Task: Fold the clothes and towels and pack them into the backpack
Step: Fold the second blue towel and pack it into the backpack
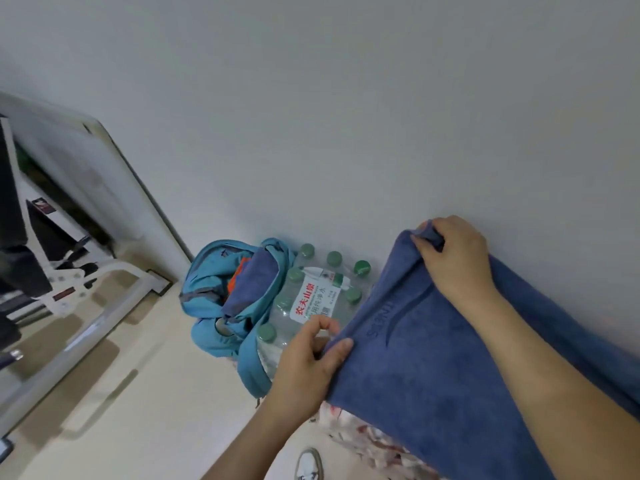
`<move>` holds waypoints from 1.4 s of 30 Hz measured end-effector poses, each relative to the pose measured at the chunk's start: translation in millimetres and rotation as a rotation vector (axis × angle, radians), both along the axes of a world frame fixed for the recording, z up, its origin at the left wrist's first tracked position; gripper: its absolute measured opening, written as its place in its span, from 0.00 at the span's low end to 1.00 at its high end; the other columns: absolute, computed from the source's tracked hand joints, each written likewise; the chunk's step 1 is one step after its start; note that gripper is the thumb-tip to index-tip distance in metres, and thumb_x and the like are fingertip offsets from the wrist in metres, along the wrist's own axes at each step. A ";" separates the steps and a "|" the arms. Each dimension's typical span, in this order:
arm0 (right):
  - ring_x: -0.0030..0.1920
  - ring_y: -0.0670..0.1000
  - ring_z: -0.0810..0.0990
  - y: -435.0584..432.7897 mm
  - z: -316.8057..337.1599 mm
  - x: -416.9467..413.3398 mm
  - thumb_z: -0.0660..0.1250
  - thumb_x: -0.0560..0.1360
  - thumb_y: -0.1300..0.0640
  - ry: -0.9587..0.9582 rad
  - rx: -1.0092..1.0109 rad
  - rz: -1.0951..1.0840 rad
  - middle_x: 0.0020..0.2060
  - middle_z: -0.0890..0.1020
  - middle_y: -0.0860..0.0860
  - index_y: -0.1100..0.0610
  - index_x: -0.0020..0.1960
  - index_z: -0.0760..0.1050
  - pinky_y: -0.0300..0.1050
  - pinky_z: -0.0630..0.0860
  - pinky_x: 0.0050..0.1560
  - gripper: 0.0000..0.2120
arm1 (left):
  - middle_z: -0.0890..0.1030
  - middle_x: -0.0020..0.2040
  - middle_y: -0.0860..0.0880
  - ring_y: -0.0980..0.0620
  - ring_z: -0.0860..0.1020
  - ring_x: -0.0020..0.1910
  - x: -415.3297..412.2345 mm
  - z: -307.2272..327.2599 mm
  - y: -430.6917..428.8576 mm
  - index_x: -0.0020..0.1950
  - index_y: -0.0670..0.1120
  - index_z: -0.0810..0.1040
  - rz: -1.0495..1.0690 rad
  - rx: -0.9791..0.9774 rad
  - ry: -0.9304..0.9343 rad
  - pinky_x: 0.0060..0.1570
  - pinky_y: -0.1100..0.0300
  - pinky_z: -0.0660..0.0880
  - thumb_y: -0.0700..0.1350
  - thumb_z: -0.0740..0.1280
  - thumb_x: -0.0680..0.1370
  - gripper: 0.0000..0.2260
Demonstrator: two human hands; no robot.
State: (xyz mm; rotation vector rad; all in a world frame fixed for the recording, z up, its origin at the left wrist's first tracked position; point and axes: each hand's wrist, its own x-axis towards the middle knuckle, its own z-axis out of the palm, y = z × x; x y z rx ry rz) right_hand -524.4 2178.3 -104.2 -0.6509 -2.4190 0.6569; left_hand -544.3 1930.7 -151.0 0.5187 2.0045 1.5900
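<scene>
Left hand [311, 355]: forearm comes up from the bottom edge, back of hand to camera. Thumb and curled fingers pinch the near top corner of the dark blue terry towel with embossed logo [433, 368].
Right hand [453, 258]: arm stretched out further and higher, fingers curled tight round the far top corner, cloth bunched in the grip.
Towel: held up and spread between both hands, close to the pale grey wall [346, 116], its body draped under the right forearm.
Backpack: teal fabric backpack [207, 292] on the beige floor [121, 427], mouth open, blue cloth and something orange inside.
Beside it: shrink-wrapped pack of green-capped water bottles [311, 299], touching the backpack.
</scene>
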 end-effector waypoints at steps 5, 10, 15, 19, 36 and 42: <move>0.49 0.52 0.75 -38.4 -31.7 -65.2 0.64 0.75 0.63 -0.069 0.002 0.120 0.50 0.79 0.56 0.61 0.55 0.74 0.39 0.67 0.50 0.09 | 0.71 0.28 0.50 0.59 0.67 0.27 -39.2 -8.3 -38.5 0.51 0.55 0.71 0.054 -0.062 0.239 0.30 0.62 0.66 0.46 0.65 0.79 0.05; 0.54 0.59 0.75 -65.6 -60.8 -117.1 0.61 0.74 0.68 -0.150 0.012 0.243 0.55 0.76 0.59 0.62 0.62 0.72 0.46 0.69 0.55 0.17 | 0.79 0.54 0.65 0.67 0.75 0.54 -75.6 -25.5 -69.4 0.60 0.62 0.74 -0.063 -0.305 0.413 0.52 0.73 0.69 0.47 0.59 0.80 0.14; 0.59 0.58 0.75 -72.9 -75.9 -153.1 0.61 0.77 0.65 -0.212 0.024 0.280 0.60 0.77 0.58 0.59 0.69 0.69 0.46 0.68 0.59 0.21 | 0.73 0.67 0.58 0.55 0.72 0.64 -96.2 -36.0 -92.7 0.71 0.59 0.67 -0.109 -0.544 0.365 0.56 0.70 0.65 0.49 0.55 0.82 0.17; 0.54 0.60 0.77 -77.9 -88.3 -176.2 0.63 0.77 0.66 -0.198 0.063 0.301 0.55 0.79 0.60 0.61 0.67 0.71 0.49 0.72 0.56 0.19 | 0.70 0.70 0.57 0.53 0.72 0.65 -108.5 -35.5 -103.7 0.74 0.60 0.60 -0.146 -0.622 0.367 0.60 0.65 0.67 0.49 0.53 0.83 0.19; 0.76 0.53 0.55 -122.6 -78.4 -114.1 0.56 0.81 0.47 -0.723 0.025 0.349 0.76 0.56 0.54 0.53 0.77 0.56 0.45 0.56 0.73 0.27 | 0.71 0.70 0.45 0.44 0.69 0.69 -106.6 -47.6 -60.0 0.69 0.50 0.71 -0.363 -0.683 0.827 0.62 0.51 0.73 0.49 0.58 0.75 0.22; 0.77 0.50 0.50 -128.1 -89.4 -104.8 0.55 0.81 0.48 -0.631 0.037 0.333 0.77 0.52 0.52 0.52 0.77 0.54 0.39 0.48 0.73 0.27 | 0.70 0.71 0.43 0.44 0.68 0.70 -107.2 -60.1 -52.6 0.70 0.46 0.72 -0.442 -0.739 0.862 0.63 0.47 0.72 0.53 0.58 0.76 0.24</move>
